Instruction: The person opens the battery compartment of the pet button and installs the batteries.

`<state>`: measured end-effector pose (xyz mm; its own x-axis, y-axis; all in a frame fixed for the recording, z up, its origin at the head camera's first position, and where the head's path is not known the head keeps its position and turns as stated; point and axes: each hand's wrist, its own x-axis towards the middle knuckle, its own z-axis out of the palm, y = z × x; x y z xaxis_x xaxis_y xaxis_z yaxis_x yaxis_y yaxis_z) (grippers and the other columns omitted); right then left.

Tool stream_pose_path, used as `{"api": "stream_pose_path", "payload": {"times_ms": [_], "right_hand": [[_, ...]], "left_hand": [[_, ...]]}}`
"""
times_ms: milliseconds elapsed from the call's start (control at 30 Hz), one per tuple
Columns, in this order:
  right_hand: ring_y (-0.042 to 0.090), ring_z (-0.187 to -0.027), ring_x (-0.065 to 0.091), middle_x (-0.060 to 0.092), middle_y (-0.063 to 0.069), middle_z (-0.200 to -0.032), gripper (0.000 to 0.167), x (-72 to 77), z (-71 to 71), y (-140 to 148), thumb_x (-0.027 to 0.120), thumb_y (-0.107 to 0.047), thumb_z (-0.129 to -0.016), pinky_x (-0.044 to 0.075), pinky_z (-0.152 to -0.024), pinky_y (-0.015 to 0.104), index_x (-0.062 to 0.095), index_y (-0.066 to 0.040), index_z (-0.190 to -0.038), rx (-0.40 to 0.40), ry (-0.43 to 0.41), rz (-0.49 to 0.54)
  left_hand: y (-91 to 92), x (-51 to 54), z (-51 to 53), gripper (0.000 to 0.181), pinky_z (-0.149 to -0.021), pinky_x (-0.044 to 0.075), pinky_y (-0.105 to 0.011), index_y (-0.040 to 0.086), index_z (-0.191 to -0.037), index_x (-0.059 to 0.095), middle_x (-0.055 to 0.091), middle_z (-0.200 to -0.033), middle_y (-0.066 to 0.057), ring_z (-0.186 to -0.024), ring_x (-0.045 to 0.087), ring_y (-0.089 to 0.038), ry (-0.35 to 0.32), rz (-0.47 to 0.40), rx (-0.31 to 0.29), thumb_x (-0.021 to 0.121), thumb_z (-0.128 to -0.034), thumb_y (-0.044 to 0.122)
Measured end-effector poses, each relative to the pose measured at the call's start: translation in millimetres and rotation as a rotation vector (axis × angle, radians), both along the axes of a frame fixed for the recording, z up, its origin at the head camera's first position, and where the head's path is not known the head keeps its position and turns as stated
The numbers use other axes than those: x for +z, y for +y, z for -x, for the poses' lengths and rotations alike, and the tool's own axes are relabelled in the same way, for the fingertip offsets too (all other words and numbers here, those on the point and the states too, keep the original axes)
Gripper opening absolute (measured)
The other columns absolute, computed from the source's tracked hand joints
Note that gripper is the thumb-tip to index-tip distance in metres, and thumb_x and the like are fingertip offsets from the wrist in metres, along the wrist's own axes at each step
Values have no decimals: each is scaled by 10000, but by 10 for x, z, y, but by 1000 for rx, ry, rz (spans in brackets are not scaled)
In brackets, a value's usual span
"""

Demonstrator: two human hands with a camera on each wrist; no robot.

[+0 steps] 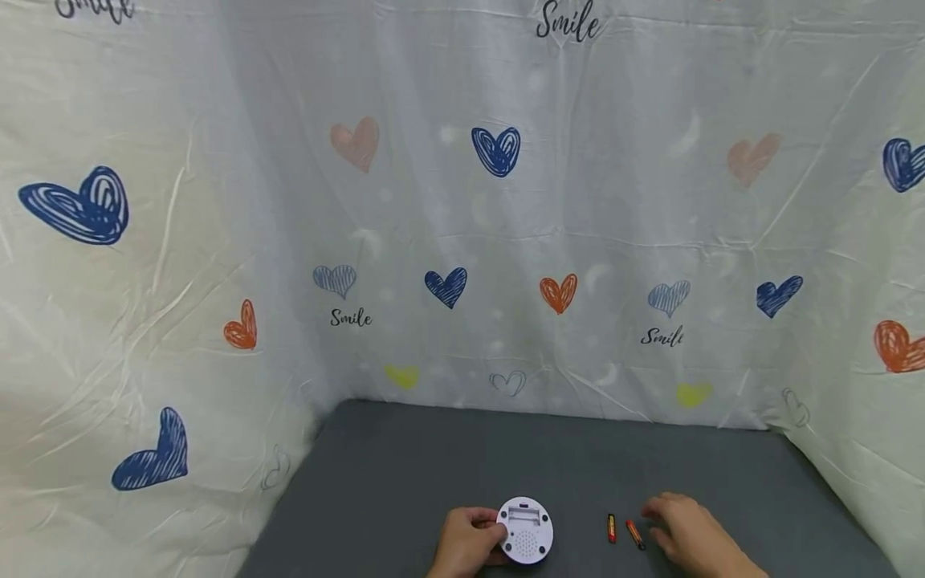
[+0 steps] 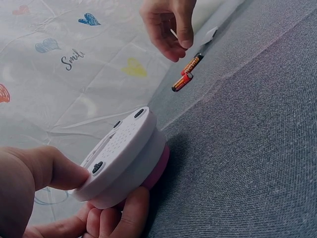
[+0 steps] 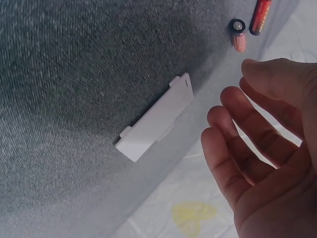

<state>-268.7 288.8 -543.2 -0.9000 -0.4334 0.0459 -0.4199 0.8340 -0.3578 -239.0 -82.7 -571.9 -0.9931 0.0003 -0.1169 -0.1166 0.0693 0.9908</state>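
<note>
My left hand (image 1: 465, 543) grips the left edge of a round white device (image 1: 526, 543), thumb on top and fingers beneath. The device's upturned face shows an uncovered battery compartment (image 1: 523, 516), small dark feet and a patch of tiny holes; a pink part (image 2: 159, 168) shows at its lower side. Two red-and-black batteries lie on the table: one battery (image 1: 611, 528) nearer the device, the other battery (image 1: 635, 535) nearer my right hand (image 1: 692, 533). That hand hovers with loosely bent fingers, holding nothing. Near it lies a white battery cover (image 3: 157, 119) with small tabs.
A dark grey cloth (image 1: 433, 466) covers the table. Behind it and along both sides hangs a pale curtain (image 1: 506, 217) printed with hearts and "Smile" lettering.
</note>
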Motion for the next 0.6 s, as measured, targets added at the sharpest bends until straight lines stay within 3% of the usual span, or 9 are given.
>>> {"api": "stream_pose_path", "payload": {"times_ms": [300, 600], "right_hand": [[140, -852, 699, 737, -78, -956, 136, -14, -6, -68, 851, -93, -907, 615, -721, 354, 775, -144, -1008, -29, -52, 8], [41, -702, 571, 654, -89, -815, 136, -104, 11, -199, 866, -198, -918, 512, -601, 320, 742, -149, -948, -62, -101, 48]], "left_hand": [[6, 7, -1, 277, -645, 701, -378, -143, -1061, 744, 721, -865, -97, -747, 728, -141, 9, 5, -4, 663, -827, -20], [12, 28, -9, 262, -646, 701, -378, -136, -1047, 745, 707, -855, -94, -735, 722, -139, 3, 5, 3, 664, -821, -30]]}}
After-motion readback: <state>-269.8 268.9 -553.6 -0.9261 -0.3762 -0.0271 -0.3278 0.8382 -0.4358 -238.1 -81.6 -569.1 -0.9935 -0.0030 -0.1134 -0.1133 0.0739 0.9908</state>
